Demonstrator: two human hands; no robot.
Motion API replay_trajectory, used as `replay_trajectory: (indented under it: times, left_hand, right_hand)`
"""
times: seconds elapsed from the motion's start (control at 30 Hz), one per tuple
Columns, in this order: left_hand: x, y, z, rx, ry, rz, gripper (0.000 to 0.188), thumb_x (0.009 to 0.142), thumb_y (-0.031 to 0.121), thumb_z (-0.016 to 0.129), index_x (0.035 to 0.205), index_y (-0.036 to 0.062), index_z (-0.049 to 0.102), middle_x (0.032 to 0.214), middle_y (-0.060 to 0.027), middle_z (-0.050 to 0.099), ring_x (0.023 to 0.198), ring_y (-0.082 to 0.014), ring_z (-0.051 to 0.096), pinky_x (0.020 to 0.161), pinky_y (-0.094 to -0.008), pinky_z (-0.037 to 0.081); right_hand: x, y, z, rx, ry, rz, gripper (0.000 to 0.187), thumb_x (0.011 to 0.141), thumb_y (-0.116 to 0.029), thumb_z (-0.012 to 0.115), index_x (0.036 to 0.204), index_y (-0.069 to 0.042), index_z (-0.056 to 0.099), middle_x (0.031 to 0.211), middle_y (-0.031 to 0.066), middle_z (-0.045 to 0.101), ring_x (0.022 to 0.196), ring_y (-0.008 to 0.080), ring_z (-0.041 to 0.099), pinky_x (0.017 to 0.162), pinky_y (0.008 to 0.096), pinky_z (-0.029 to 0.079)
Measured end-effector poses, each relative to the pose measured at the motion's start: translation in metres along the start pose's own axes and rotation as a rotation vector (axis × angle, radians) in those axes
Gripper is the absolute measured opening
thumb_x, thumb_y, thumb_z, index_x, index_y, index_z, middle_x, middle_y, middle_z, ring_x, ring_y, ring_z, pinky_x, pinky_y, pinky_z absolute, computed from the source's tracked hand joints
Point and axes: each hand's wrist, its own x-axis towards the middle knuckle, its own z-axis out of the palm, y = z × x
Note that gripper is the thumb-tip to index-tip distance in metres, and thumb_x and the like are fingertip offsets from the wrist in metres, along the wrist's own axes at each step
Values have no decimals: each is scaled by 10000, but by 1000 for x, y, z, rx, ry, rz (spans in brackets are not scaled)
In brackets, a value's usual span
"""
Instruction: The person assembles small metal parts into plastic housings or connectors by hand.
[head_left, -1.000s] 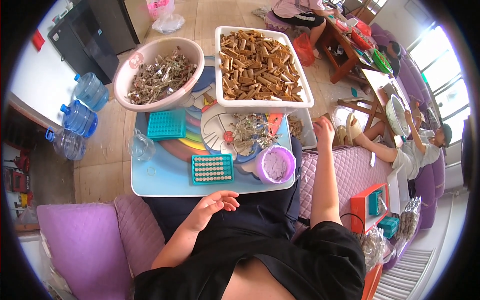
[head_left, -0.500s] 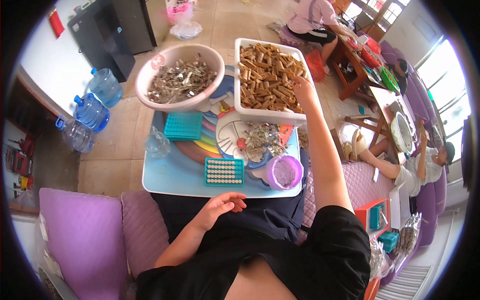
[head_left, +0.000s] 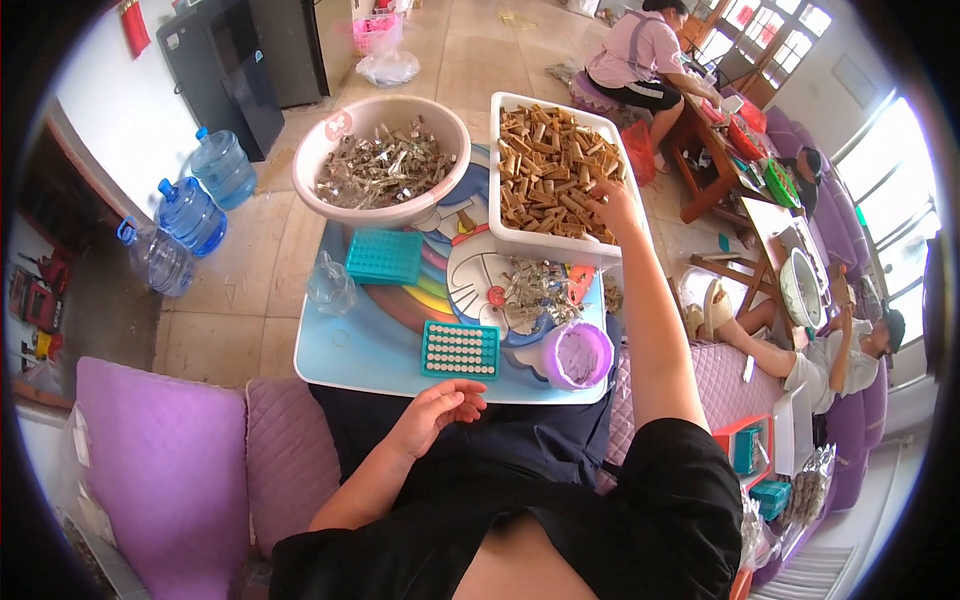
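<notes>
My right hand [head_left: 618, 210] reaches into a white rectangular bin [head_left: 558, 244] at the far right of the table. Its fingers, partly hidden, are apart and touch a heap of short brown rolled pieces [head_left: 555, 165]. My left hand [head_left: 438, 412] hovers over my lap by the table's near edge, fingers loosely bent and apart, holding nothing. Just beyond it lies a teal rack [head_left: 461, 350] with rows of round whitish pieces. To the right of the rack, a purple cup [head_left: 580, 356] lies tilted. Behind the cup is a loose pile of small silvery pieces [head_left: 545, 295].
A pale pink basin [head_left: 318, 180] of silvery-wrapped pieces stands at the far left. Before it are a teal block [head_left: 384, 257] and a clear plastic jug [head_left: 330, 285]. Water bottles [head_left: 190, 217] stand on the floor at left. Other people sit at a wooden table [head_left: 700, 165] on the right.
The whole view has shifted slightly, moving the table and its things down and right in the picture. My right hand stays in the brown pieces; my left fingers have curled a little.
</notes>
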Motion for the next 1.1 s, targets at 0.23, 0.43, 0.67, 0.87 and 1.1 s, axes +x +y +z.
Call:
replay_trajectory:
  times: [0.23, 0.43, 0.67, 0.87, 1.1]
  left_hand:
    - [-1, -8, -13, -107, 49, 39, 350, 915, 209, 472, 1186, -9, 510, 1029, -92, 603, 921, -160, 585, 839, -293, 457]
    - [9, 6, -1, -310, 125, 209, 457, 923, 304, 523, 1251, -3, 439, 1122, -103, 563, 1035, -223, 575, 920, -390, 460]
    - [15, 4, -5, -299, 185, 238, 335, 944, 142, 476, 1259, 30, 446, 1078, -80, 576, 991, -195, 588, 866, -354, 502]
    - [10, -2, -8, -345, 168, 274, 306, 934, 124, 494, 1228, 42, 475, 1040, -67, 582, 934, -176, 600, 852, -353, 509]
    - [7, -2, -9, -348, 144, 227, 285, 927, 118, 501, 1200, 37, 496, 1027, -67, 595, 920, -170, 605, 838, -346, 516]
  right_hand:
    - [-13, -41, -13, 157, 198, 27, 169, 709, -191, 685, 838, -84, 665, 935, 77, 626, 903, 259, 592, 796, 378, 467]
    - [-148, -188, -36, 400, -177, -689, 172, 631, -99, 695, 796, -105, 647, 831, 63, 591, 845, 255, 554, 788, 379, 415]
    - [-180, -201, -23, 677, -463, -561, 179, 713, -131, 694, 882, -93, 650, 856, 71, 606, 816, 255, 592, 752, 379, 460]
    - [-118, -109, 29, 100, -427, -113, 247, 803, -257, 563, 976, -103, 649, 907, 151, 647, 836, 302, 633, 748, 409, 500]
    - [-120, -87, 34, 200, -453, -69, 223, 765, -247, 623, 890, -78, 702, 777, 128, 669, 735, 269, 645, 686, 380, 510]
